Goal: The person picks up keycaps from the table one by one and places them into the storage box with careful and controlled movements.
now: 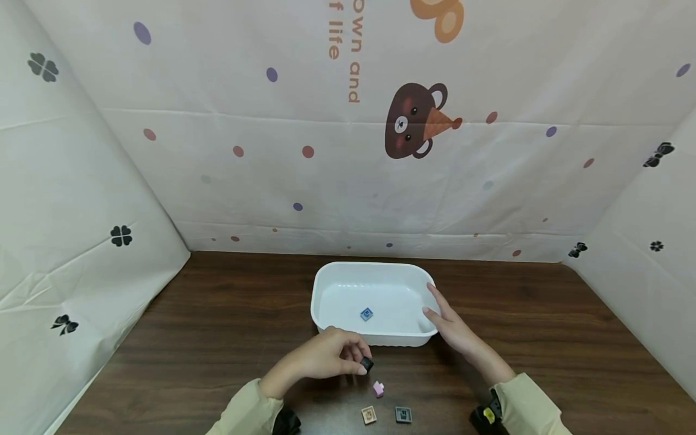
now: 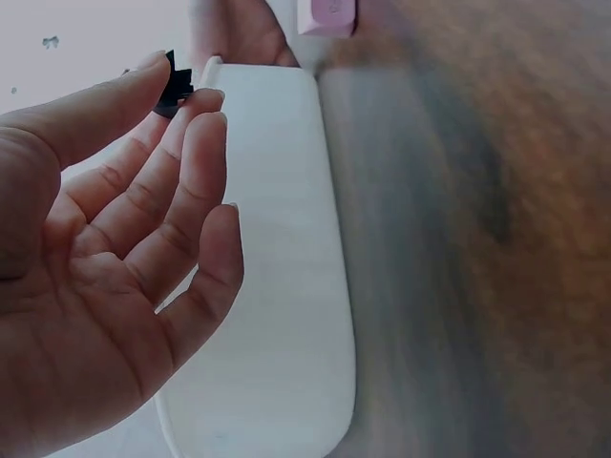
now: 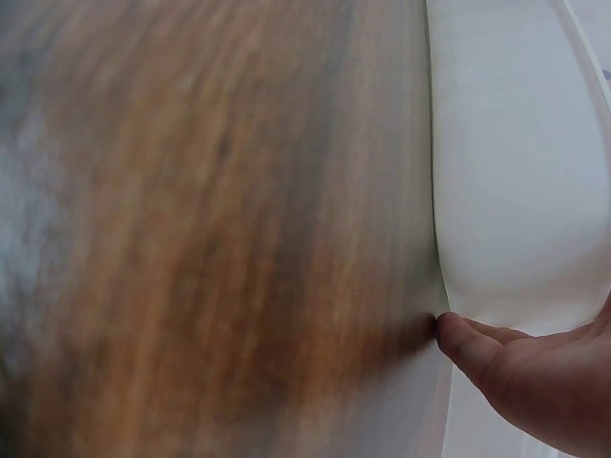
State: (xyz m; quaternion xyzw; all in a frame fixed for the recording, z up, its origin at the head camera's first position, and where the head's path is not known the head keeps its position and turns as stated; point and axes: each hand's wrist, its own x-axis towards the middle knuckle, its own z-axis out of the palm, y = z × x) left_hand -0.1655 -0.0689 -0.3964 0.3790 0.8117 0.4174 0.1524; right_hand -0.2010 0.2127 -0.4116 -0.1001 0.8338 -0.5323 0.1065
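In the head view a black keycap [image 1: 367, 364] is pinched between thumb and fingertips of my left hand [image 1: 333, 355]. That hand is just in front of the white tray [image 1: 375, 340], above the table. The left wrist view shows the black keycap [image 2: 174, 91] at the fingertips. My right hand [image 1: 455, 329] rests on the tray's right end, its thumb and a fairly straight finger over the rim. In the right wrist view a fingertip [image 3: 453, 329] is low beside the tray wall. Inside the tray lies a blue keycap [image 1: 367, 314].
On the brown wooden table [image 1: 228, 338], nearer me, lie a pink keycap [image 1: 378, 388], a beige keycap [image 1: 369, 415] and a dark grey-blue keycap [image 1: 403, 414]. White printed cloth [image 1: 239, 181] stands behind the table and on both sides.
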